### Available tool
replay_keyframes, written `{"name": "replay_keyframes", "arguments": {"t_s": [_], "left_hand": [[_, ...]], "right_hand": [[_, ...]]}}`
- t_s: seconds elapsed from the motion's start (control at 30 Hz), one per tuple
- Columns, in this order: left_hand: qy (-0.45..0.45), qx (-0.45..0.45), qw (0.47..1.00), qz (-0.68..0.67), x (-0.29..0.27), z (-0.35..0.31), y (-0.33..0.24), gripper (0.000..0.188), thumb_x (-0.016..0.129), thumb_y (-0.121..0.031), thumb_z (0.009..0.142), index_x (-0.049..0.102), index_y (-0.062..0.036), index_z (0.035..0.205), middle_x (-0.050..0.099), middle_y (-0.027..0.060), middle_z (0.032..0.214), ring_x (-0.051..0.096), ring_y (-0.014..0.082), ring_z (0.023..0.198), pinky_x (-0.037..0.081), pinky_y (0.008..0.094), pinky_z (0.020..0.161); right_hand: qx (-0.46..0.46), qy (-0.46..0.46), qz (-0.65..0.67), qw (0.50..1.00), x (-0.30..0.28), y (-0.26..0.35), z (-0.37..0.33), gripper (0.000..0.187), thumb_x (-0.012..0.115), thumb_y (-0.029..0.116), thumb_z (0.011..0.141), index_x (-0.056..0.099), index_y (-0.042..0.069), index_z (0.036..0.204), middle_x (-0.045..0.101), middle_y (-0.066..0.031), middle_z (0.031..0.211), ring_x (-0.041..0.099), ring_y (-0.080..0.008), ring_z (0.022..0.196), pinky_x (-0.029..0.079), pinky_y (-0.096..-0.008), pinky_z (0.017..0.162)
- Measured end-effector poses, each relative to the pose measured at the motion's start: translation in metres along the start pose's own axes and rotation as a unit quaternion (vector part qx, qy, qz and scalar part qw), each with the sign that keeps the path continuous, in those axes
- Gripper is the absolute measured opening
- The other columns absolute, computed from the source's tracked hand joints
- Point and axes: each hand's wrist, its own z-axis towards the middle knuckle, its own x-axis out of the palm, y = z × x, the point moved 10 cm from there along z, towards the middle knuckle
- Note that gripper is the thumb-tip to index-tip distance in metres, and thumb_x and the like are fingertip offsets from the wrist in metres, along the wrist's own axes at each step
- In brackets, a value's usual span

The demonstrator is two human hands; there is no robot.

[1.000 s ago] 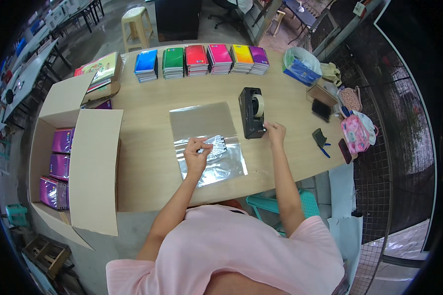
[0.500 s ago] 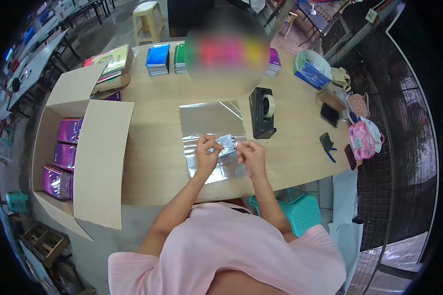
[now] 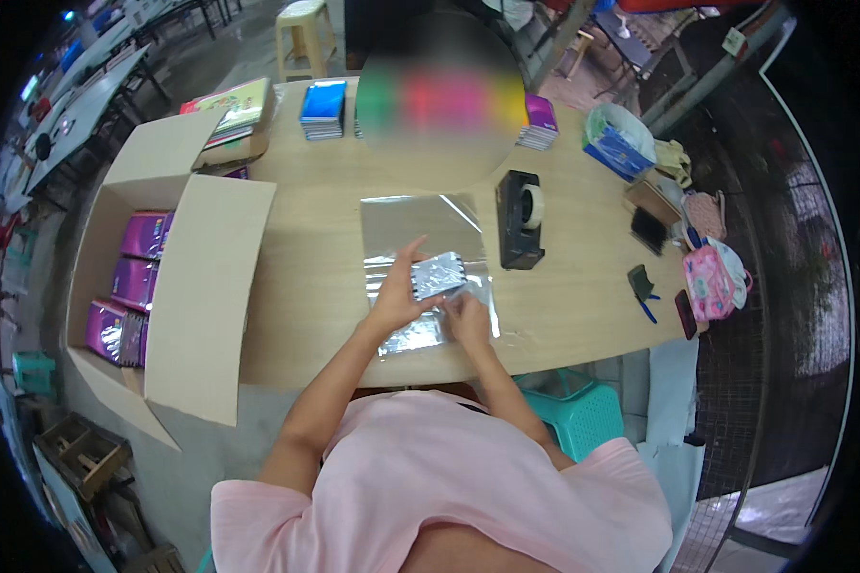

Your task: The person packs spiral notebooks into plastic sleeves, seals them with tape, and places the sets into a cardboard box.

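Both hands — left hand (image 3: 398, 296), right hand (image 3: 468, 315) — pinch the wrapped packet (image 3: 437, 277).

A blurred oval patch (image 3: 440, 100) covers the row of coloured booklet stacks at the far edge of the pale wooden bench (image 3: 315, 239), so only the blue stack (image 3: 323, 110) and a purple stack (image 3: 540, 119) show clearly. The left hand (image 3: 397, 296) hides part of the small silvery wrapped packet (image 3: 438, 277). Which fingers of the right hand (image 3: 468, 315) touch it cannot be told.
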Motion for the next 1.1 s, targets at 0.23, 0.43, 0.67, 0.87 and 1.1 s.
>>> {"name": "replay_keyframes", "arguments": {"t_s": [0.23, 0.43, 0.67, 0.87, 1.1], "left_hand": [[0.135, 0.227, 0.943, 0.203, 0.004, -0.057, -0.113, 0.077, 0.064, 0.011, 0.066, 0.051, -0.0141, 0.137, 0.049, 0.015, 0.137, 0.045, 0.0351, 0.129, 0.037, 0.0448, 0.108], [-0.241, 0.157, 0.945, 0.157, -0.123, -0.133, -0.125, 0.078, 0.067, 0.002, 0.075, 0.04, -0.0191, 0.145, 0.038, 0.0178, 0.145, 0.037, 0.037, 0.136, 0.035, 0.0517, 0.109], [-0.165, -0.028, 0.97, 0.179, -0.149, -0.193, -0.083, 0.063, 0.066, -0.006, 0.084, 0.046, -0.0195, 0.142, 0.037, 0.0159, 0.145, 0.042, 0.0363, 0.132, 0.044, 0.0432, 0.105], [-0.185, -0.164, 0.968, 0.044, -0.169, -0.245, -0.041, 0.054, 0.065, -0.007, 0.088, 0.05, -0.019, 0.139, 0.043, 0.0103, 0.146, 0.044, 0.0268, 0.133, 0.048, 0.0371, 0.1], [-0.115, -0.053, 0.987, 0.099, -0.171, -0.212, -0.059, 0.049, 0.066, -0.006, 0.086, 0.056, -0.0158, 0.133, 0.053, 0.0097, 0.133, 0.053, 0.0289, 0.121, 0.045, 0.0377, 0.1]], "right_hand": [[0.262, 0.363, 0.69, 0.569, 0.005, 0.049, -0.024, 0.055, 0.061, 0.04, 0.093, 0.048, 0.007, 0.135, 0.061, -0.0134, 0.121, 0.063, -0.0233, 0.104, 0.054, -0.0393, 0.085], [-0.112, 0.238, 0.615, 0.743, -0.087, 0.267, 0.045, 0.067, 0.064, 0.021, 0.089, 0.035, -0.003, 0.145, 0.053, -0.0141, 0.133, 0.055, -0.0203, 0.119, 0.043, -0.032, 0.102], [-0.308, 0.405, 0.487, 0.709, 0.003, 0.58, 0.041, 0.065, 0.075, 0.027, 0.082, 0.05, 0.0, 0.136, 0.06, -0.0135, 0.12, 0.06, -0.0178, 0.105, 0.05, -0.0316, 0.086], [-0.512, 0.414, -0.088, 0.747, 0.228, 0.655, -0.029, 0.065, 0.075, 0.033, 0.081, 0.051, 0.0, 0.132, 0.067, -0.0167, 0.099, 0.067, -0.0235, 0.088, 0.057, -0.0388, 0.074], [-0.47, 0.54, -0.093, 0.692, 0.183, 0.642, -0.039, 0.068, 0.074, 0.032, 0.081, 0.049, 0.002, 0.137, 0.067, -0.0216, 0.101, 0.067, -0.0248, 0.09, 0.056, -0.0363, 0.075]]}}
